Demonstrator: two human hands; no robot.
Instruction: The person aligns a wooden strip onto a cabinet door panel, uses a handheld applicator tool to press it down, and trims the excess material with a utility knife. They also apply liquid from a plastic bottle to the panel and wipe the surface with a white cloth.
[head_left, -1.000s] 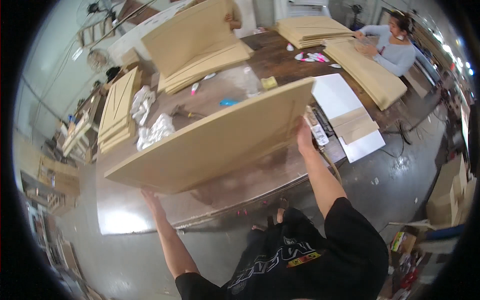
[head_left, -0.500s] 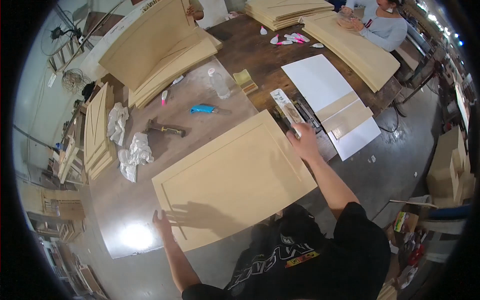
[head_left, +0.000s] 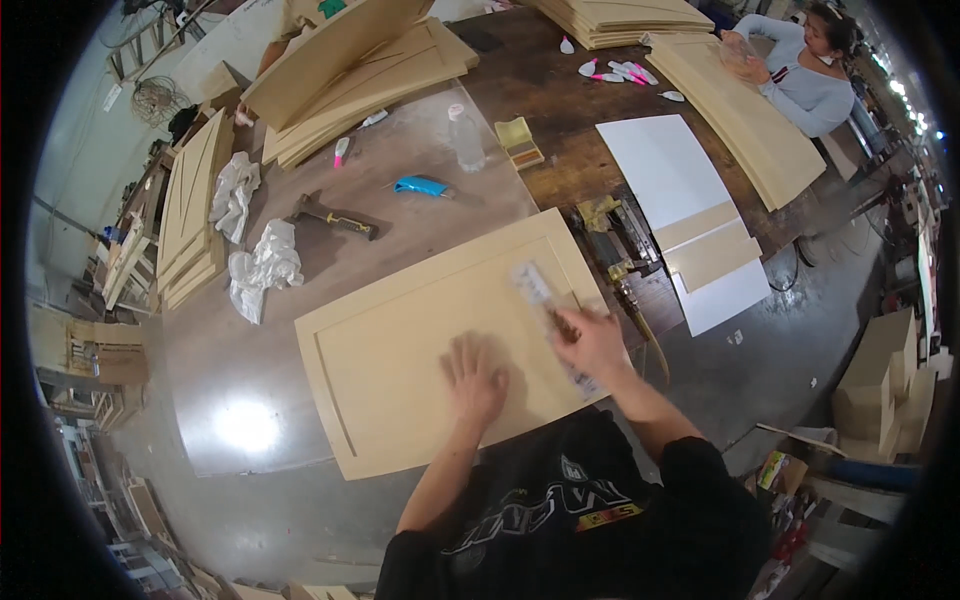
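Now the panel (head_left: 420, 340) overhangs the tabletop's (head_left: 250, 400) near edge; left hand (head_left: 475, 380) presses flat, fingers spread; right hand (head_left: 592, 345) grips a sanding block (head_left: 545, 300).

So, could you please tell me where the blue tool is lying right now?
In the head view the blue tool lies on the workbench, beyond the flat wooden panel, between the dark hammer on its left and the clear plastic bottle.

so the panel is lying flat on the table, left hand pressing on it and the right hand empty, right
Not quite: the right hand is not empty; it holds a long, flat, pale tool. The head view shows this. The panel does lie flat on the table, the left hand pressing on it.
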